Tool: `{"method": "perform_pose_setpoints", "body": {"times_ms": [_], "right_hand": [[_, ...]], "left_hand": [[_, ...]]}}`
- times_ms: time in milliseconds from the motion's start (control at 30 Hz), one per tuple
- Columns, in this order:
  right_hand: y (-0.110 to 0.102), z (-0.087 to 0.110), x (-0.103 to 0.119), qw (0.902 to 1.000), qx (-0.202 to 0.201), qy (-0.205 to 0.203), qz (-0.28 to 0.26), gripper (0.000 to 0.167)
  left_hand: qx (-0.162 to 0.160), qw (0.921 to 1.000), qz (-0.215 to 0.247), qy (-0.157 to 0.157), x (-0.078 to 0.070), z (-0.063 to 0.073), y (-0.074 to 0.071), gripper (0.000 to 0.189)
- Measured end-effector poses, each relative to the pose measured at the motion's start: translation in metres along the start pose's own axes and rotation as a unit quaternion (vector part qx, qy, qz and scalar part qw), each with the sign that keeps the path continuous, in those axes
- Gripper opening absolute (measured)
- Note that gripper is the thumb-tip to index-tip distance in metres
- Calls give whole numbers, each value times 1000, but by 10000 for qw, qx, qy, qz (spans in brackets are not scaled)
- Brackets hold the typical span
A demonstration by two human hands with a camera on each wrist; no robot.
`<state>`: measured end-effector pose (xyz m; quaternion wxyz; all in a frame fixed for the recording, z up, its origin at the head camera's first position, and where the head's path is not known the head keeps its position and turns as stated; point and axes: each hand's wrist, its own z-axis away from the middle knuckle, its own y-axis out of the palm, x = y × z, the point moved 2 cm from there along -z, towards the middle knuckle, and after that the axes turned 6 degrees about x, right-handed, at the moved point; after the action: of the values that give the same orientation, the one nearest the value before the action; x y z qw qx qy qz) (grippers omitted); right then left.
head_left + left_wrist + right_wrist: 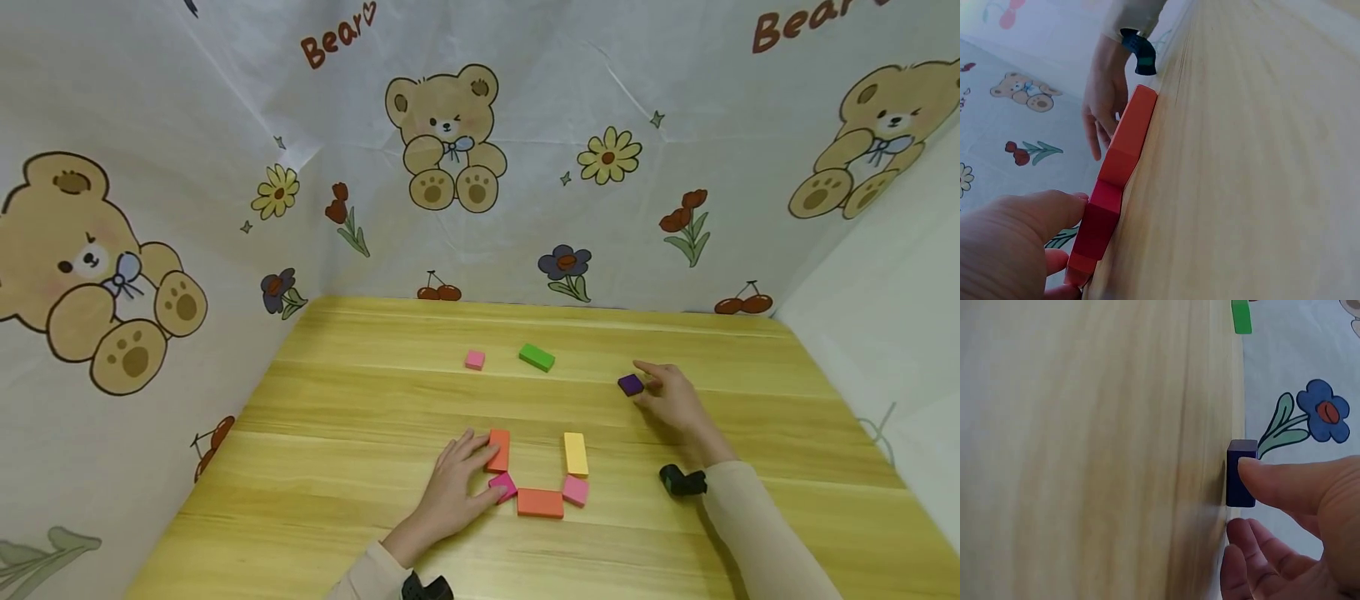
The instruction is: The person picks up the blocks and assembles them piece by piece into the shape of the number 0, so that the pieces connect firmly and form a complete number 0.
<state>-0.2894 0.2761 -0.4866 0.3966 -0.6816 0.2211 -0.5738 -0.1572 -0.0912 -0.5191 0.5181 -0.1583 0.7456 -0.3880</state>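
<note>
My left hand (452, 487) lies beside a part-ring of blocks. Its fingertips are at an upright-lying orange block (501, 446), and its thumb reaches a magenta block (504, 483), with the thumb tip beside that block (1102, 215) in the left wrist view. A second orange block (540, 503) lies to the right, followed by a pink block (576, 490) and a yellow block (575, 454). Over on the right, my right hand (671, 400) is spread around a dark purple block (631, 384). Its thumb overlaps this block (1241, 487) in the right wrist view, while the other fingers stand apart from it.
Farther back on the wooden table (360, 375) are a small pink block (475, 359) and a green block (537, 357). A bear-printed cloth (517, 233) rises along the back and left edges. Black wrist devices show at both sleeves.
</note>
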Motion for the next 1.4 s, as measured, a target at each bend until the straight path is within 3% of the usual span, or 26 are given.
{"method": "perform_pose_setpoints", "body": {"times_ms": [133, 333, 667, 967, 1400], "right_hand": [[0, -3, -2, 9999, 97, -41, -32, 54], [2, -3, -3, 9999, -101, -116, -34, 44], [4, -4, -8, 9986, -53, 478, -195, 38], [3, -5, -7, 9980, -116, 523, -337, 35], [9, -5, 21, 9971, 144, 266, -704, 36]], "left_hand": [[-20, 10000, -6, 13, -1, 0, -1, 56], [-4, 10000, 4, -16, 0, 0, 0, 57], [-4, 10000, 24, -26, 0, 1, 0, 57], [-4, 10000, 26, -16, 1, 0, 0, 57], [70, 9999, 6, -81, 3, 0, 1, 58]]}}
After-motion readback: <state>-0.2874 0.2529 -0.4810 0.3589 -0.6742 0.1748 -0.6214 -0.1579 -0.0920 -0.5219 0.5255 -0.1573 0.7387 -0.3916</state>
